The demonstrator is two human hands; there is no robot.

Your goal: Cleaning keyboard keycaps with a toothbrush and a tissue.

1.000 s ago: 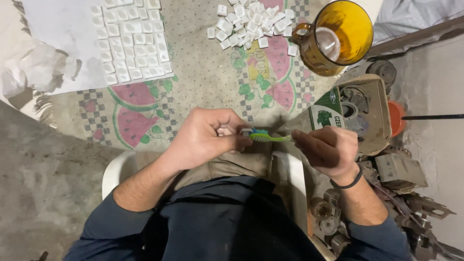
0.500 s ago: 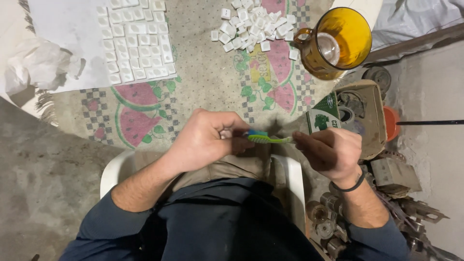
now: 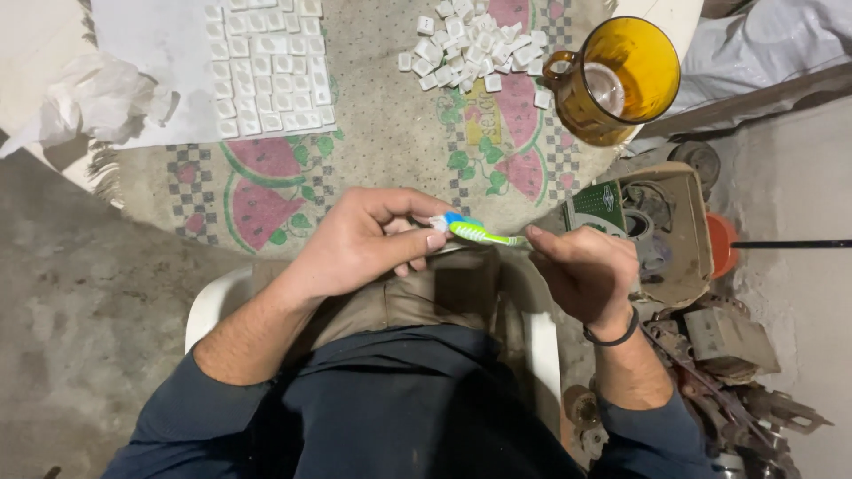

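My left hand [image 3: 364,244] is closed around a small white piece, mostly hidden by the fingers near my lap. My right hand [image 3: 581,270] grips the handle of a green and blue toothbrush [image 3: 475,232], whose head rests against what my left hand holds. On the patterned cloth [image 3: 390,142] ahead, white square pieces lie in neat rows [image 3: 266,71] on a white sheet. A loose pile of white pieces [image 3: 475,49] lies farther right. An amber glass mug [image 3: 617,80] stands beside that pile.
I sit on a white plastic chair [image 3: 209,306] over a concrete floor. A cardboard box with metal parts [image 3: 666,235] and rusty scrap [image 3: 728,372] crowd the right side. Crumpled white paper [image 3: 98,98] lies at the left of the cloth.
The hands and toothbrush stay almost in place, with only a slight shift of the brush head against the piece in my left hand.
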